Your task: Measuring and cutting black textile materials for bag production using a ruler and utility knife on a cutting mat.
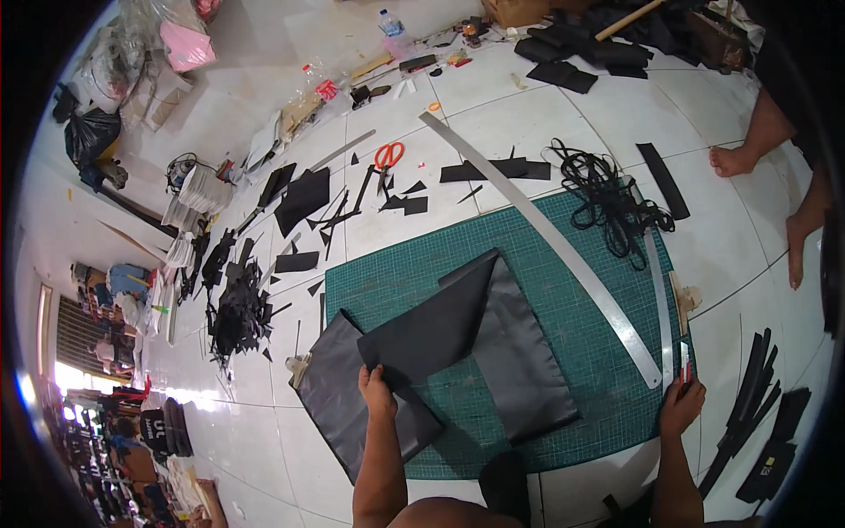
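Observation:
My left hand (377,387) pinches the near left corner of a black fabric piece (431,326), lifting it in a fold. More of the black fabric (519,370), shinier on its other face, lies on the green cutting mat (414,273) and hangs past its left edge. By the mat's right edge, my right hand (682,407) is closed around a red and white cutter knife (686,359). Beside it are the lower ends of a long steel ruler (563,264), laid slantwise across the mat, and a narrower metal ruler (660,308).
Orange-handled scissors (389,157) lie among black scraps beyond the mat. Tangled black straps (598,189) cover its far right corner. A scrap heap (238,308) sits left, black strips (748,405) right. Another person's bare feet (732,162) are at far right.

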Motion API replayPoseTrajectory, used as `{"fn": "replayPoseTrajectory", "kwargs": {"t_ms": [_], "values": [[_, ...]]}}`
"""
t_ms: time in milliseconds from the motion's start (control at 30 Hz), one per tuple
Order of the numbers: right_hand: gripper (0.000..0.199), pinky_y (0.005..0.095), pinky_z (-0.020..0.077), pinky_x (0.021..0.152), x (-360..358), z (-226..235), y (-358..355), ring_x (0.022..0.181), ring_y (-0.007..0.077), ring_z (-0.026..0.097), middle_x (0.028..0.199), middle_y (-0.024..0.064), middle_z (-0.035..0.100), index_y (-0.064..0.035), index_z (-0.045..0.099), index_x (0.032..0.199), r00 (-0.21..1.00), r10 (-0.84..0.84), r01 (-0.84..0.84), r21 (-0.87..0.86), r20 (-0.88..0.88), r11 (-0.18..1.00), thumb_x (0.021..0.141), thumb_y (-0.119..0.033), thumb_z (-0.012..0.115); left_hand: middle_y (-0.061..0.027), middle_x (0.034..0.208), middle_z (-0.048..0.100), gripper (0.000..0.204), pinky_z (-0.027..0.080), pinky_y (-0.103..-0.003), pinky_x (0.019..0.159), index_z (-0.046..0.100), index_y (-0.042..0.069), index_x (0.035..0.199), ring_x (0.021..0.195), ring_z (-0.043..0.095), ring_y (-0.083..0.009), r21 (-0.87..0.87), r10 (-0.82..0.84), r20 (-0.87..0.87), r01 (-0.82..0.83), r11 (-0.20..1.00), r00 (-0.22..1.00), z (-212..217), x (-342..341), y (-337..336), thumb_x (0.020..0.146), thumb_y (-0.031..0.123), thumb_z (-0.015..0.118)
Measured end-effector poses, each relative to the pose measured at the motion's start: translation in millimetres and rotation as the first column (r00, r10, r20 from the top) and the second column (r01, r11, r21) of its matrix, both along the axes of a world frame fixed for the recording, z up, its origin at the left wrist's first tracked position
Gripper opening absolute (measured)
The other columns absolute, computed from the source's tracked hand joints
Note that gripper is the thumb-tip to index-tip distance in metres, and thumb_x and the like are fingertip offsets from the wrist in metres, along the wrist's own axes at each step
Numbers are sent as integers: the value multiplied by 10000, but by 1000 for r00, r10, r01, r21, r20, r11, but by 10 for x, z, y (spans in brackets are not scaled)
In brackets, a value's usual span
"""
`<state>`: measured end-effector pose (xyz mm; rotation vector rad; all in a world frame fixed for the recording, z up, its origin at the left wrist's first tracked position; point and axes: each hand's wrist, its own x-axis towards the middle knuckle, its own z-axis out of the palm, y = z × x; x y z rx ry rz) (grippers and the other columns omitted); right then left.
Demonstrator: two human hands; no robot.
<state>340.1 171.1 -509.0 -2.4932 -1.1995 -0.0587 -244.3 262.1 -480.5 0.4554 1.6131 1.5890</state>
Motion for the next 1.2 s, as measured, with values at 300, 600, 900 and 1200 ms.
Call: {"fn": "replayPoseTrajectory", "kwargs": {"t_ms": [300, 600, 900, 1200], "values": [[380, 470, 423, 857, -9, 15, -5, 1000, 378, 534, 1072, 201, 537, 12, 522, 1166, 1000, 24, -23, 22, -9, 999, 921, -277, 560, -7, 913, 616, 218, 480, -278, 745, 594, 60, 1068, 812, 590, -129, 50, 76, -62, -73, 996, 995, -45, -39, 64, 876, 0, 509], [401, 465, 416, 857, -37, 37, 20, 1001, 379, 525, 1061, 204, 525, 36, 520, 1145, 1000, 5, -5, 1, 1, 1000, 919, -293, 553, -30, 983, 639, 199, 482, -291, 813, 590, 36, 1100, 887, 609, -145, 123, 104, -60, -96, 988, 993, 98, 23, 127, 907, 39, 544], [364, 476, 420, 864, -27, 16, 23, 1001, 391, 531, 1075, 210, 536, 38, 516, 1129, 1000, 13, -13, 23, 5, 1000, 907, -247, 561, -41, 1022, 634, 192, 471, -298, 851, 582, 31, 1107, 921, 604, -153, 168, 128, -30, -121, 978, 991, 91, -16, 176, 919, 59, 555], [386, 476, 426, 855, -26, -13, 24, 1001, 378, 537, 1076, 200, 542, 20, 529, 1150, 999, -3, 3, 0, 50, 1000, 905, -276, 569, -39, 1036, 629, 187, 466, -297, 858, 583, 34, 1107, 931, 599, -153, 188, 121, -3, -119, 975, 993, 146, 28, 193, 926, 75, 558]]}}
